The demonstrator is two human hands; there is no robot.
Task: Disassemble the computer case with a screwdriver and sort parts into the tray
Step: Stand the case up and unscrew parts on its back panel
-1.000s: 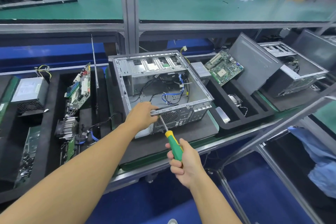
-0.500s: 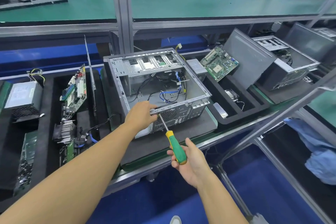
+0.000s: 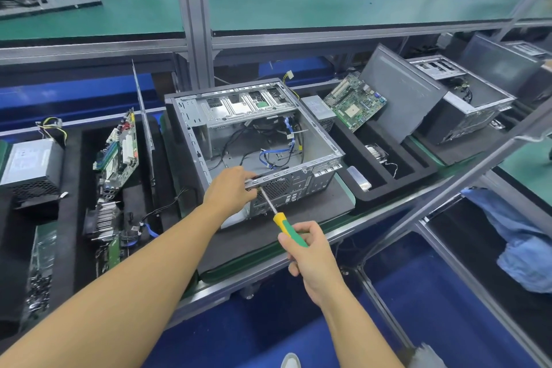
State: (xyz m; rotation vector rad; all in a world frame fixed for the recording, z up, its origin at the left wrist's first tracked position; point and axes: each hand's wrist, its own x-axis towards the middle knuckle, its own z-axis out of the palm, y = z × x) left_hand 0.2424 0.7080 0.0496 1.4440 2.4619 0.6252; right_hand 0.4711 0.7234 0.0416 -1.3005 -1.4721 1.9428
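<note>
1. Factory counter [image 3: 263,258], green-topped, under an aluminium shelf frame, with cartons stacked behind.
2. Computer case [image 3: 251,128]: on a dark mat near the counter's front edge. Side panel off, open side up, rear panel facing the front edge, loose cables inside.
3. Left grip [image 3: 231,188]: clamped on the case, fingers curled over the rear panel's top rail.
4. Right grip [image 3: 310,251]: closed round the screwdriver's green handle. It hangs off the counter's front edge, apart from the case.
5. Screwdriver [image 3: 283,223]: long axis runs from the right grip up and leftward. The tip meets the rear panel just below the rail, beside the left grip's fingers. The screw is too small to make out.
6. Governing relation: the work point lies ahead and left of the right grip, on the shaft's own line. The left grip is the nearer one. Judged: the turn needs pressure straight along that axis.
7. Tray [image 3: 397,176]: black foam, just beside the case toward the counter's right edge. It holds a circuit board [image 3: 355,104].
</note>
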